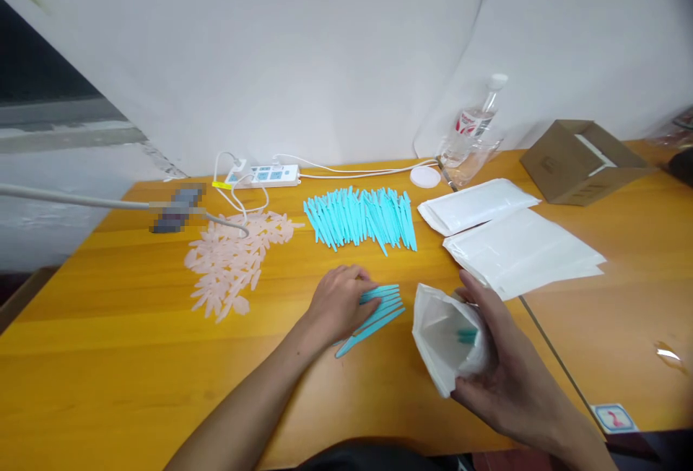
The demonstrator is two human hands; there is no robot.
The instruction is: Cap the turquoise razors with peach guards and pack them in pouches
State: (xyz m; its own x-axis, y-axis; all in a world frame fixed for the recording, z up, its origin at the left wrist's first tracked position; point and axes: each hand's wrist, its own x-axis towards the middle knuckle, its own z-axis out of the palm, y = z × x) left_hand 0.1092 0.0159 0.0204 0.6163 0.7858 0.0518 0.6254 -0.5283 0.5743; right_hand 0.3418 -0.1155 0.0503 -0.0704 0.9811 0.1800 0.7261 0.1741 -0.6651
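Note:
My left hand (341, 301) rests on the table over a small fan of flat turquoise plastic sticks (385, 312), its thumb and fingers closed about them. Their far tips spread out to the right of the fingers. A white padded mailer bag (433, 334) is gripped in my right hand (509, 363), its mouth held apart and facing left. Inside the bag a few turquoise sticks show, partly in shadow. Behind both hands lies a wide row of more turquoise sticks (357, 218).
Pale pink flat pieces (232, 261) are heaped at the left, near a pixelated dark object (178, 207) and a power strip (271, 175). White mailers (520, 247) lie at the right, before an open cardboard box (574, 164). A clear bottle (473, 124) stands by the wall.

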